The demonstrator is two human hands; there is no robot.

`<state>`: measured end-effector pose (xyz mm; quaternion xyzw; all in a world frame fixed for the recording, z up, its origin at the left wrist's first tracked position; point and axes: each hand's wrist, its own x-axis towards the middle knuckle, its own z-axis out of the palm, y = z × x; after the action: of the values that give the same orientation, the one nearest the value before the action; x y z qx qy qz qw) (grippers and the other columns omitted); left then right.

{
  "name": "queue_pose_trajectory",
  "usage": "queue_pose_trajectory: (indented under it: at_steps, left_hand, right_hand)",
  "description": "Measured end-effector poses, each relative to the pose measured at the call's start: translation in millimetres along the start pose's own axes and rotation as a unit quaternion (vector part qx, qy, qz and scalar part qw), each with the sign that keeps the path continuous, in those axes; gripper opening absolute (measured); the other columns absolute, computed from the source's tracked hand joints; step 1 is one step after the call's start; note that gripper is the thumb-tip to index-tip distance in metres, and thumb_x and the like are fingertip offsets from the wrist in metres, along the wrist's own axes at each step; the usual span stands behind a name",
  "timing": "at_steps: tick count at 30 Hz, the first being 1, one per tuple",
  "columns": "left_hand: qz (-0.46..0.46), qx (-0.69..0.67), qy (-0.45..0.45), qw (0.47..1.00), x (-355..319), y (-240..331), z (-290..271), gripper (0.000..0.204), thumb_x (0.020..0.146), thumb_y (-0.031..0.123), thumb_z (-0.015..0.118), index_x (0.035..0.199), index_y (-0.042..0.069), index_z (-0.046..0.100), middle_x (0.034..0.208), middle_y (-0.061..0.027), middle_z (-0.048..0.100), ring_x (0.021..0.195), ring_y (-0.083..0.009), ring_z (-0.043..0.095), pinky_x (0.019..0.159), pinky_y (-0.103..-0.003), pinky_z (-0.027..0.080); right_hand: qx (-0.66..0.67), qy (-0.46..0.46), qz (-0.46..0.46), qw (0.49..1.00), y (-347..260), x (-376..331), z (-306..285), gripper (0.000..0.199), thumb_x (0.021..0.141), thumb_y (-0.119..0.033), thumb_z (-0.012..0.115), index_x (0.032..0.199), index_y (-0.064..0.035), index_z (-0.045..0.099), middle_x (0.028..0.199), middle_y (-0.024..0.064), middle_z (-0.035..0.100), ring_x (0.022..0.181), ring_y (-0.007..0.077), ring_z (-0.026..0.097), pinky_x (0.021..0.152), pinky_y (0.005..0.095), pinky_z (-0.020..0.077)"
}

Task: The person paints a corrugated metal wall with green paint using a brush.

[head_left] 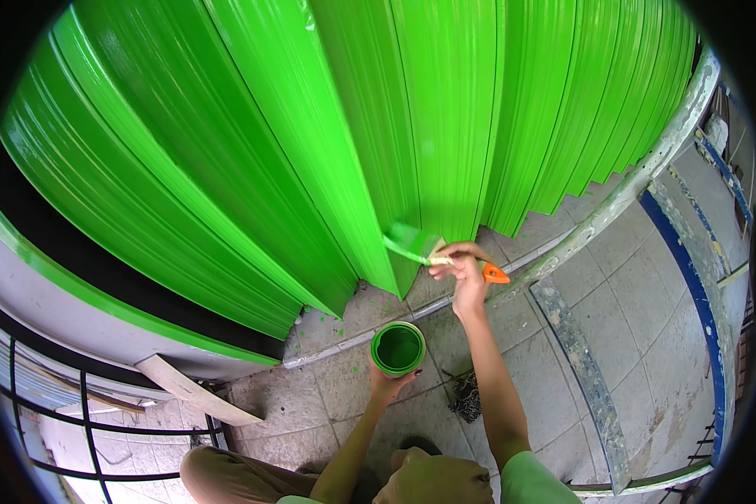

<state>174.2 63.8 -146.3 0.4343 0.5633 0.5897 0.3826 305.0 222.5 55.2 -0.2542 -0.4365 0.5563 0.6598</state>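
Observation:
My right hand point(464, 270) grips a paintbrush point(433, 252) with an orange handle end and green-loaded bristles. The bristles touch the lower edge of a glossy green folding metal door point(328, 126). My left hand point(391, 385) holds a small round can of green paint point(397, 348) from below, just under and left of the brush. The can is open and upright, above the tiled floor.
A metal floor track point(580, 231) curves along the door's foot. Grey floor tiles point(630, 294) carry green paint spots. A blue-edged strip point(697, 294) runs at right. A black metal railing point(84, 420) and a wooden plank point(195, 391) lie at lower left. My knee point(227, 475) shows below.

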Motion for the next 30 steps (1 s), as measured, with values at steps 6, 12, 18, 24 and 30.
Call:
queue_pose_trajectory:
  at_steps: [6, 12, 18, 24, 30]
  left_hand:
    - [-0.005, -0.018, -0.007, 1.000, -0.5, -19.4, -4.6, 0.093, 0.052, 0.002, 0.088, 0.125, 0.005, 0.031, 0.118, -0.0092, 0.051, 0.108, -0.0206, 0.053, 0.092, -0.035, 0.044]
    - [0.014, -0.026, -0.011, 0.999, -3.2, -13.4, -4.0, 0.081, 0.059, -0.002, 0.084, 0.122, 0.004, 0.034, 0.112, -0.0072, 0.055, 0.099, -0.0159, 0.057, 0.084, -0.031, 0.050]
    - [0.010, -0.054, -0.024, 0.998, 1.0, -31.5, -10.6, 0.079, 0.059, -0.004, 0.083, 0.121, 0.004, 0.035, 0.110, -0.0071, 0.057, 0.098, -0.0162, 0.058, 0.083, -0.031, 0.050]
    - [0.042, 0.013, -0.006, 0.999, 3.1, -21.9, -2.4, 0.077, 0.060, -0.007, 0.081, 0.122, 0.004, 0.036, 0.109, -0.0068, 0.057, 0.099, -0.0155, 0.058, 0.081, -0.030, 0.053]
    - [0.005, -0.024, -0.022, 0.999, -0.6, -39.4, -14.4, 0.078, 0.060, -0.006, 0.082, 0.122, 0.004, 0.036, 0.109, -0.0068, 0.057, 0.099, -0.0153, 0.058, 0.081, -0.030, 0.053]
  right_hand:
    - [-0.027, 0.003, -0.008, 1.000, -43.1, 32.8, 36.3, 0.018, 0.079, -0.010, 0.050, 0.079, 0.0016, 0.063, 0.076, 0.0156, 0.066, 0.057, 0.0195, 0.064, 0.050, 0.0266, 0.0504]
    - [0.051, -0.061, -0.200, 0.977, -132.7, 85.0, 97.5, 0.023, 0.081, -0.010, 0.042, 0.089, 0.0044, 0.057, 0.084, 0.0195, 0.064, 0.060, 0.0239, 0.063, 0.056, 0.0317, 0.0508]
    - [0.055, -0.062, -0.141, 0.987, -50.2, 73.4, 58.2, 0.024, 0.082, -0.013, 0.040, 0.090, 0.0045, 0.055, 0.085, 0.0201, 0.064, 0.062, 0.0252, 0.063, 0.057, 0.0334, 0.0502]
    - [0.017, 0.058, 0.014, 0.998, -10.8, 33.8, 3.3, 0.017, 0.077, -0.010, 0.051, 0.077, 0.0036, 0.061, 0.075, 0.0166, 0.065, 0.054, 0.0214, 0.062, 0.049, 0.0291, 0.0499]
    - [-0.014, 0.024, -0.032, 0.999, -65.8, 71.6, 58.9, 0.015, 0.078, -0.009, 0.052, 0.076, 0.0024, 0.061, 0.074, 0.0149, 0.065, 0.053, 0.0188, 0.062, 0.046, 0.0259, 0.0476]
